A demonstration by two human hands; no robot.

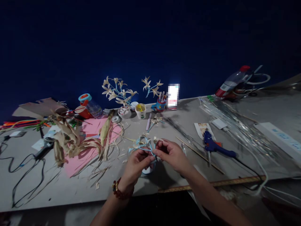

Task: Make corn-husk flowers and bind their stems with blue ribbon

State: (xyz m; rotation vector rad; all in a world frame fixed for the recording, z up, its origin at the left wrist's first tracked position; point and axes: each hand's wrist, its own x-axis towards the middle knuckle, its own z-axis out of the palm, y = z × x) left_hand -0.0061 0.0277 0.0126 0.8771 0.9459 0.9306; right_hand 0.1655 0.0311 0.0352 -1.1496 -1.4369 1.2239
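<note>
My left hand (138, 163) and my right hand (170, 153) meet near the front middle of the table. Both pinch a light-blue wrapped flower stem (147, 147), which bears pale husk-like petals. Under my hands a round white and blue thing (148, 169), perhaps a roll of tape, is partly hidden. Just behind lies a smaller blue stem with pale flowers (155, 121). Farther back, pale flowers on a branching blue stem (119, 91) stand in a small cup (124, 112), and a second flower spray (152, 87) rises to its right.
Dried corn husks (72, 138) lie over pink paper (80, 163) on the left. A blue glue gun (217, 146), a thin stick (199, 155), wires (183, 128) and a power strip (279, 138) lie to the right. A lit phone (173, 95) and a bottle (231, 83) are behind.
</note>
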